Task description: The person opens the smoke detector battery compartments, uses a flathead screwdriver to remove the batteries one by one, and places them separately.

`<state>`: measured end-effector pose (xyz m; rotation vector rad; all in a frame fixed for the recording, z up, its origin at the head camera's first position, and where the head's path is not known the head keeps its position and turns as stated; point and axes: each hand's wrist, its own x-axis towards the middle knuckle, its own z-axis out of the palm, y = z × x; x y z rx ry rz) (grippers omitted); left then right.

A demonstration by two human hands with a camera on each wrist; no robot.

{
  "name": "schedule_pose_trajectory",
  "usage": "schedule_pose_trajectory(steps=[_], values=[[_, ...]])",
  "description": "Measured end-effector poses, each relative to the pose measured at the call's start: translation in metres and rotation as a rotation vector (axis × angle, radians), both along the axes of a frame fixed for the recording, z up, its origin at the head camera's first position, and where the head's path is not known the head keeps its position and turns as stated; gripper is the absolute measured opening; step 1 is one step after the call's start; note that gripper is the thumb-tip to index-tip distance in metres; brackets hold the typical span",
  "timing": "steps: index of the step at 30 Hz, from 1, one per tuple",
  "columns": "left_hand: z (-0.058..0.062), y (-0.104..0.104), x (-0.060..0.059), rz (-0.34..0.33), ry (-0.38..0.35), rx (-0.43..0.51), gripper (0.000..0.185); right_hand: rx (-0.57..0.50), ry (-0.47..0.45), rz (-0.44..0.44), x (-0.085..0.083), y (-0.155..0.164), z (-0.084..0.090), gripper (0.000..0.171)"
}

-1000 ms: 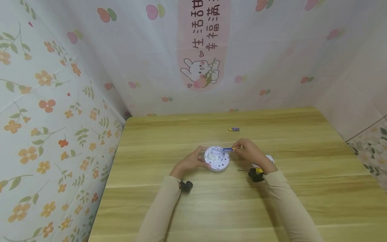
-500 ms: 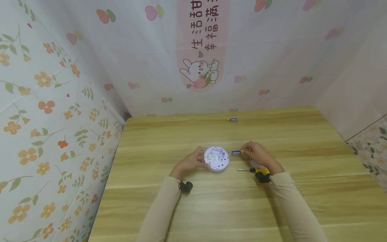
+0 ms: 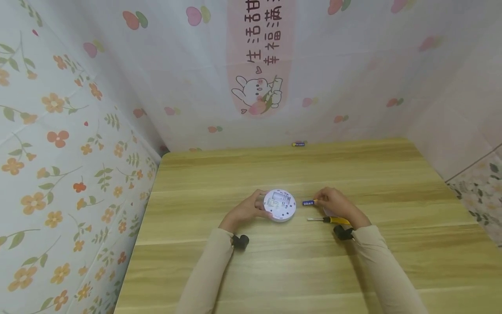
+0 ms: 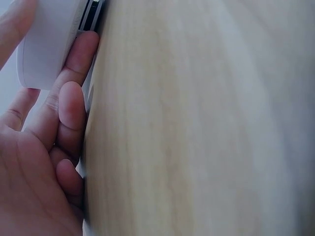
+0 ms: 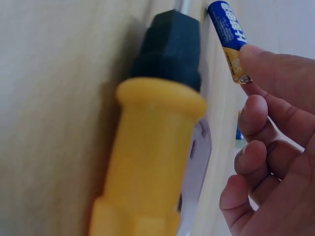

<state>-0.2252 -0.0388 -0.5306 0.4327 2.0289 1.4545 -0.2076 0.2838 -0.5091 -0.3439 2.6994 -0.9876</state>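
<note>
A round white device (image 3: 280,205) with an uncovered battery compartment is tilted up in my left hand (image 3: 246,208), which grips its left rim between thumb and fingers. Its white side wall (image 4: 47,44) also shows in the left wrist view, between the fingers. To the right of the device, my right hand (image 3: 335,204) pinches a blue and yellow battery (image 3: 309,203) by its yellow end. That battery (image 5: 230,42) stands clear of the table between thumb and index finger in the right wrist view. The compartment shows no battery in it.
A yellow-handled screwdriver (image 3: 333,220) lies below my right hand, its shaft pointing left. Partly hidden by that hand is a white cover piece (image 5: 195,162). A second battery (image 3: 298,144) is at the table's back edge, against the patterned curtain (image 3: 345,87).
The loose battery has rolled away to the table's back edge. My right hand has drawn its battery back from the device, to the right and slightly nearer. The left hand stays put.
</note>
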Motion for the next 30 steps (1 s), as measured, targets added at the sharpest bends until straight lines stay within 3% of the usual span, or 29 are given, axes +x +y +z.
schedule_pose_trajectory(steps=[9, 20, 30], values=[[-0.003, 0.0, -0.003, -0.005, 0.002, 0.003, 0.072, -0.003, 0.0, 0.023, 0.006, 0.003, 0.001, 0.012], [0.0, 0.0, 0.002, 0.005, -0.01, -0.005, 0.073, 0.055, 0.007, 0.077, 0.011, 0.0, 0.0, 0.01], [0.001, 0.0, 0.002, 0.011, -0.019, -0.011, 0.071, 0.068, 0.009, 0.09, 0.01, 0.002, 0.0, 0.015]])
